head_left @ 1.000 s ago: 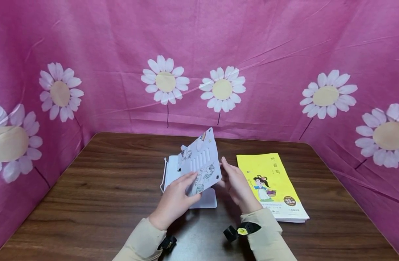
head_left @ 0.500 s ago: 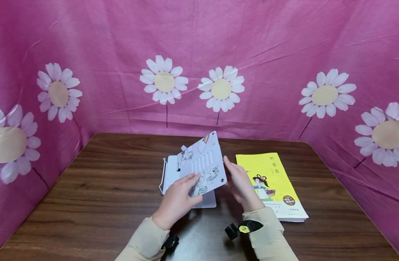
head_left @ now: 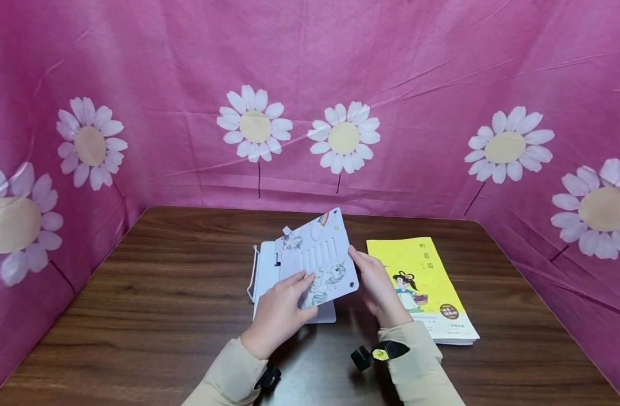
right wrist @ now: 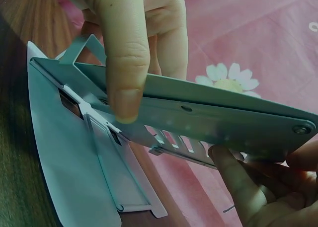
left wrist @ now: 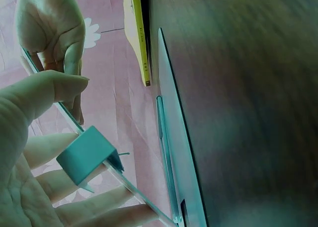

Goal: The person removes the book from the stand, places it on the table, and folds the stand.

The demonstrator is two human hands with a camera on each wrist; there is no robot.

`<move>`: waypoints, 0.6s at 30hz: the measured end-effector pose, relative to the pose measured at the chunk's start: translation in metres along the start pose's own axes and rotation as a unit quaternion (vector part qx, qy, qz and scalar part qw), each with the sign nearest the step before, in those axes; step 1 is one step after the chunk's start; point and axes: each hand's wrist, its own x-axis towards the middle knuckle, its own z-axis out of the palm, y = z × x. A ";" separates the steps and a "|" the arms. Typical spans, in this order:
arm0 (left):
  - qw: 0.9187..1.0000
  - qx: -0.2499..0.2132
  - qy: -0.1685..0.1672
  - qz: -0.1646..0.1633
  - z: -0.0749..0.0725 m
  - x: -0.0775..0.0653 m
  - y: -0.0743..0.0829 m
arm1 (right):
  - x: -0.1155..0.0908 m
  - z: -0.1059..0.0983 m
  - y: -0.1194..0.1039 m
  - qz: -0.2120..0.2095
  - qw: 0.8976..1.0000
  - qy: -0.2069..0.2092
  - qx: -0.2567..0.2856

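Note:
A white metal book stand lies half unfolded mid-table. Its printed unicorn panel [head_left: 310,234], with a row of slots, is raised at a slant over the flat base plate [head_left: 326,314], hinged to it. My left hand [head_left: 278,313] grips the panel's near left edge, thumb on one face and fingers on the other. On the panel's right edge, my right hand [head_left: 376,285] holds near the corner; its fingers [right wrist: 231,180] reach the back by the slots. A bent clip [left wrist: 87,155] juts from the panel's lower edge. A wire support [right wrist: 107,167] lies against the base.
To the right of the stand, a thick yellow book [head_left: 401,262] with a cartoon girl on its cover lies on the brown wooden table [head_left: 137,293]. A pink cloth [head_left: 416,73] with daisies hangs behind the far edge.
The panel has swung down to the right and leaned back, showing more of its printed face. Both hands have moved slightly right with it. The base and book stay put.

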 end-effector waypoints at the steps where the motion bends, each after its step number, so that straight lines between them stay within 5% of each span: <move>1: 1.000 0.000 -0.003 -0.002 0.000 0.000 0.000 | 0.000 0.000 0.000 0.000 1.000 0.003 -0.001; 18: 0.997 -0.023 -0.076 -0.016 -0.007 0.000 0.001 | 0.004 -0.012 0.004 -0.007 0.999 0.014 -0.028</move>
